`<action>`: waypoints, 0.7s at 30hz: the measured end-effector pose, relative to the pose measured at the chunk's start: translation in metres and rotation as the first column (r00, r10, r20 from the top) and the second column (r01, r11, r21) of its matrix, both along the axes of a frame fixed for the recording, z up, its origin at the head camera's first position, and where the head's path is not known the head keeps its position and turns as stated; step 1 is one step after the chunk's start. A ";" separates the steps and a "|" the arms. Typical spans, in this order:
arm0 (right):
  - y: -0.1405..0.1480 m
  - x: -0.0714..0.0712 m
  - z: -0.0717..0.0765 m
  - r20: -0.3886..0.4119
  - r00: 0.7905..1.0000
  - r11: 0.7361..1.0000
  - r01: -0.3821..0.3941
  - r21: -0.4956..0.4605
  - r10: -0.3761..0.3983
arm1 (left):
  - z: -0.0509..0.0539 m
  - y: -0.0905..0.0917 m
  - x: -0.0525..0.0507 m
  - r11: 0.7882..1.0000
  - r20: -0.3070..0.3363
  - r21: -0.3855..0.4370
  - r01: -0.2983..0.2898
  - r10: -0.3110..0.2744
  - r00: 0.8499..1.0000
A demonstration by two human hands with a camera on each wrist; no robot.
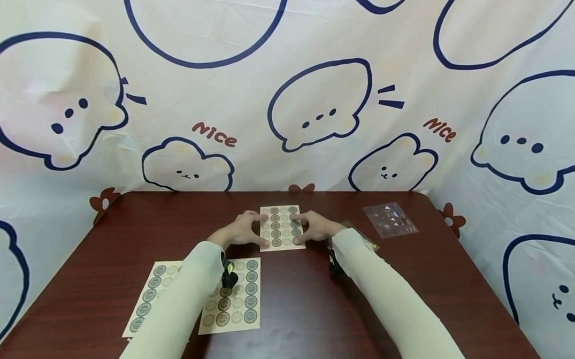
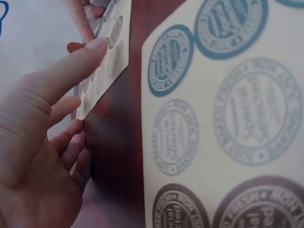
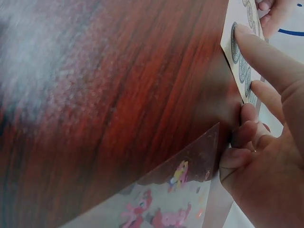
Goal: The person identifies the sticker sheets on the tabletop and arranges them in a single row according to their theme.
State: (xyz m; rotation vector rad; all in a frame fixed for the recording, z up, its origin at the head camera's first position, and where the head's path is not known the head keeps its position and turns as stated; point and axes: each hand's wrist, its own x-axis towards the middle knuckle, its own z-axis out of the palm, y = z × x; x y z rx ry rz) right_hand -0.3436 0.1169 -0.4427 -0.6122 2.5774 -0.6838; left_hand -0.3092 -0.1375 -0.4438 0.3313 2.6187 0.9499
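Note:
A cream sheet of round stickers [image 1: 284, 228] is between my two hands near the back of the table. My left hand [image 1: 243, 229] holds its left edge, thumb over the printed face. On the right edge, my right hand [image 1: 316, 227] holds the sheet with thumb and forefinger spread along it; the other fingers curl by the edge in the right wrist view. Whether the sheet touches the tabletop all over, I cannot tell. Below my left wrist lies a second sticker sheet [image 1: 250, 309], its print reading "Special Selected" in the left wrist view.
Another sticker sheet [image 1: 143, 308] lies at the front left, partly under my left sleeve. A clear sheet with small colourful figures [image 3: 161, 209] lies beside my right wrist. Farther right is another transparent sheet [image 1: 390, 220]. A printed cloth [image 1: 252, 103] hangs behind the dark wooden table [image 1: 330, 315].

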 end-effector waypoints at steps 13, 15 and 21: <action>-0.002 -0.003 -0.003 -0.008 1.000 1.000 0.027 0.011 -0.027 | -0.007 0.001 0.000 1.000 -0.021 -0.022 0.003 -0.004 1.000; -0.002 -0.003 -0.003 -0.009 1.000 1.000 0.022 0.015 -0.022 | -0.007 0.001 0.000 1.000 -0.019 -0.022 0.002 -0.003 1.000; -0.001 -0.005 -0.004 -0.014 1.000 1.000 0.016 0.016 -0.016 | -0.007 0.000 -0.001 1.000 -0.014 -0.009 0.018 -0.019 1.000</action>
